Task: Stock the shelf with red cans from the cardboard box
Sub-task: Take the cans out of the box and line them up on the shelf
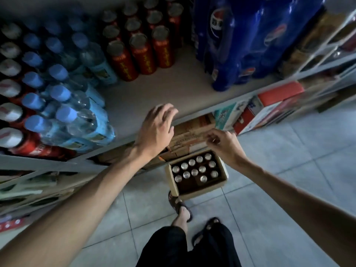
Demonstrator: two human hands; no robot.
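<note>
An open cardboard box [221, 183] sits on the tiled floor below the shelf, with several silver-topped cans [194, 172] standing in it. Several red cans [141, 54] stand in rows at the back of the grey shelf [173, 89]. My left hand [157, 129] hovers over the shelf's front edge, fingers spread, holding nothing. My right hand [224, 144] hangs above the box, fingers loosely curled with nothing visible in them.
Blue-capped water bottles [63, 101] fill the shelf's left side, red bottles [23, 143] further left. Blue soda packs [240, 41] stand at the right. Cartons [269, 108] sit under the shelf. My sandalled feet [183, 211] stand just behind the box.
</note>
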